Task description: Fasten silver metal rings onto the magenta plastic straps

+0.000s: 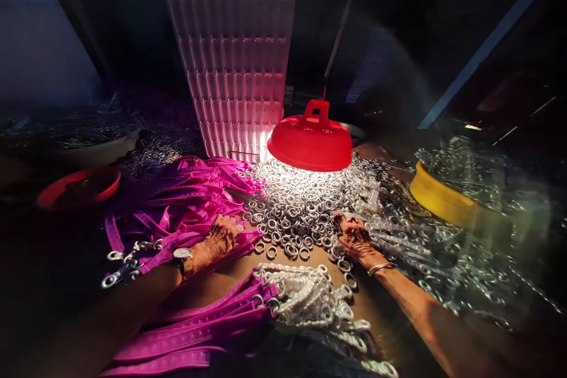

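My left hand (pixel 220 234), with a watch on its wrist, rests on a pile of magenta straps (pixel 186 201) and its fingers curl over one strap end near the metal rings. My right hand (pixel 352 235), a bangle on the wrist, lies palm down at the edge of a heap of small metal rings (pixel 301 207); its fingertips are pinched among the rings. In front of me lies a bundle of magenta straps with metal clips fitted (pixel 283 301).
A lit red lamp shade (pixel 310 142) hangs low over the rings. A white ribbed tray (pixel 234 71) stands upright behind. A yellow bowl (pixel 438 198) with metal clips sits at the right, a red dish (pixel 80 186) at the left. The surroundings are dark.
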`<state>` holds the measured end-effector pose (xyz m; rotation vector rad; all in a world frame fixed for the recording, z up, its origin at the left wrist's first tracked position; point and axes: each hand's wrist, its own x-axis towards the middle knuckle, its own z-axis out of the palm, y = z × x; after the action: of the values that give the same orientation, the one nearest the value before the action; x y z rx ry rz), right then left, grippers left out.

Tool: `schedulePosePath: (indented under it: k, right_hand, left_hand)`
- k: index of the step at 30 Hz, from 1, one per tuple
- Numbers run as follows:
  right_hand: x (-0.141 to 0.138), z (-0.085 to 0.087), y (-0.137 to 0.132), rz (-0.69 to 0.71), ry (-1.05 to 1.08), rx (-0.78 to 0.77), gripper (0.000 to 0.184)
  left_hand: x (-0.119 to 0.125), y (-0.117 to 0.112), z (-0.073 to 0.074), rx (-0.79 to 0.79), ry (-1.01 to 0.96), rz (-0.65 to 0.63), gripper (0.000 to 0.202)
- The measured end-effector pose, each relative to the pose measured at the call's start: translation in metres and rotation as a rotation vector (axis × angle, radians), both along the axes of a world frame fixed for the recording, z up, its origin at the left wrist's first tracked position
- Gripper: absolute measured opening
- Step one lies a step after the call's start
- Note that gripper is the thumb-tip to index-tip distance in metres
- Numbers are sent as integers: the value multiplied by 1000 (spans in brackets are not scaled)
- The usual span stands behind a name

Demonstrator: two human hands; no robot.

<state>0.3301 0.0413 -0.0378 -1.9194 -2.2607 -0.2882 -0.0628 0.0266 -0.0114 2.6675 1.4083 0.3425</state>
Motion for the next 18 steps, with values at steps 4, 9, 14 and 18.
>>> schedulePosePath:
  k: [4, 9, 14, 18]
  right_hand:
    - [5, 1, 3, -39, 175, 62, 49]
    - [-19, 24, -2, 77, 344, 215, 50]
    - [-104, 58, -16, 369, 850, 270, 32]
    - [-188, 65, -29, 378, 1278, 119, 18]
  left_hand:
    - [2, -3, 7, 4, -71, 50, 33]
    - [17, -22, 30, -5, -242, 119, 37]
    - [42, -51, 58, -99, -725, 285, 28]
    - [53, -56, 48, -412, -1163, 425, 23]
